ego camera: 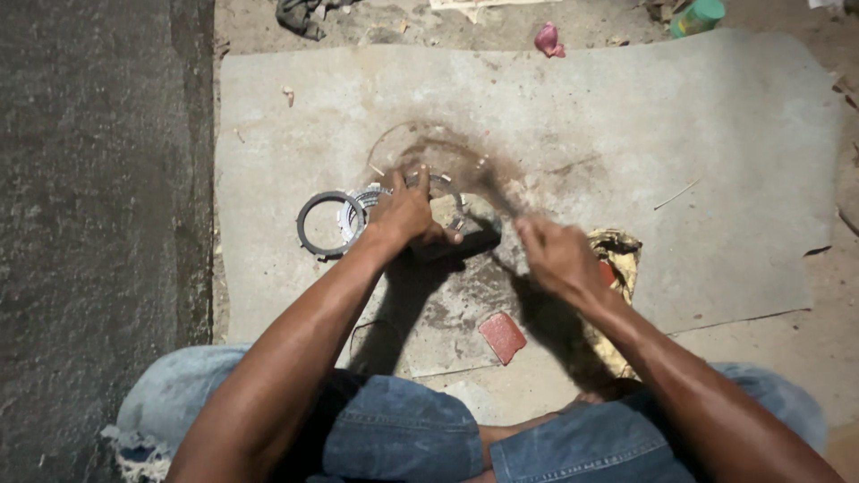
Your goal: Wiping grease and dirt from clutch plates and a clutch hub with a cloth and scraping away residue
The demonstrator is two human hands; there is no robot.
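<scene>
**Rings on the mat, tool in motion**

At the left lies a dark ring (329, 225) flat on the grey mat (716, 179), with toothed metal rings (358, 210) stacked just beside it. The left hand (407, 215) presses down, its grip curled around a dark block (470, 234) under a metal ring. The right hand (559, 259) clenches a thin tool (497, 192), blurred. A rubbed brown patch shows work underway; those rings wait aside. A red scrap (503, 336) lies nearer the knees.
</scene>
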